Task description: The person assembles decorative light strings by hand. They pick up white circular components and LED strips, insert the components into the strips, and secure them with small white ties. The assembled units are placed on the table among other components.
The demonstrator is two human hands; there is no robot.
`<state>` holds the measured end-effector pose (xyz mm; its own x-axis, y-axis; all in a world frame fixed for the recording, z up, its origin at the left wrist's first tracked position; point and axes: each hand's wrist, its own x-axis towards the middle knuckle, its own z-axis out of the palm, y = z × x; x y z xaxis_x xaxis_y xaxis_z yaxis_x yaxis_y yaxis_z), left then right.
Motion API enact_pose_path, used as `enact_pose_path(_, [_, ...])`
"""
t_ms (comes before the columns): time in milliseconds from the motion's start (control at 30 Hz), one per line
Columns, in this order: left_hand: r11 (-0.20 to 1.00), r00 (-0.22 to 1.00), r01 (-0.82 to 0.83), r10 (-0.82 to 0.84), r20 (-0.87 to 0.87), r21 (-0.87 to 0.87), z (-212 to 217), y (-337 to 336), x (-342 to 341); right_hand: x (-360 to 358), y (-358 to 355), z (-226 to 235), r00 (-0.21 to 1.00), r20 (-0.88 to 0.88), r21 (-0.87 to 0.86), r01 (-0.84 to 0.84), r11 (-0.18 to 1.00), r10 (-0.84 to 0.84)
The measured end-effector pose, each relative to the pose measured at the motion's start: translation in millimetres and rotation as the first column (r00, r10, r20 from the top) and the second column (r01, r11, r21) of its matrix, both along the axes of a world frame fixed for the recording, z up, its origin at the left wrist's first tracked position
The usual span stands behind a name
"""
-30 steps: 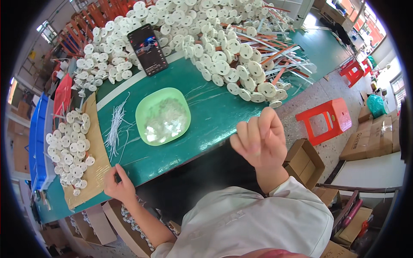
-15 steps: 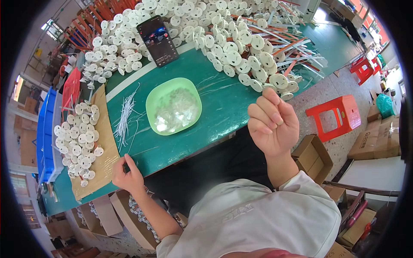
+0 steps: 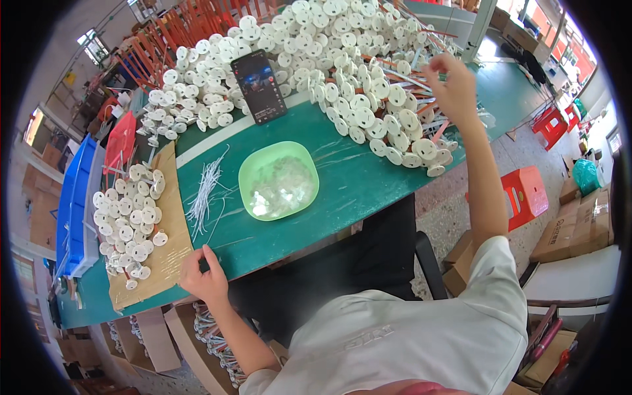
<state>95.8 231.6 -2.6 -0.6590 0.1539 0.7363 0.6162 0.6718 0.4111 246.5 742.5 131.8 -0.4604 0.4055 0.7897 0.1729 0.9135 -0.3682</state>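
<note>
My left hand (image 3: 203, 273) rests by the near table edge, thumb apart from loosely bent fingers, with nothing visible in it. It is closest to the brown cardboard sheet (image 3: 172, 240) and a bundle of thin white ties (image 3: 207, 191). My right hand (image 3: 454, 89) is raised at the far right, over the strips of a large pile of white round discs (image 3: 364, 117). Its fingers are bent with a gap to the thumb, and I see nothing held. Between the hands, a light green bowl (image 3: 247, 172) contains small clear, shiny pieces.
A phone (image 3: 261, 89) with a lit screen leans against the disc pile. More white discs (image 3: 131, 220) lie on the cardboard sheet. At left stand a blue tray (image 3: 71, 210) and a red tray (image 3: 120, 145). Red stools (image 3: 526, 194) and cardboard boxes (image 3: 569, 227) stand on the right.
My right hand has moved up and away from me, from in front of the pile to over its strips, and its pinch has loosened. My left hand stays nearly still. The view has shifted slightly.
</note>
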Motion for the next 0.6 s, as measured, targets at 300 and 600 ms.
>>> enact_pose_path(300, [0.999,0.999,0.037,-0.037,0.003,0.004,5,4,4,-21,66,-29,0.814,0.568,-0.015,0.160,0.987,-0.124])
enact_pose_path(600, [1.000,1.000,0.009,-0.009,-0.012,0.001,4,8,5,-11,71,-32,0.972,0.232,0.070,0.012,0.997,-0.028])
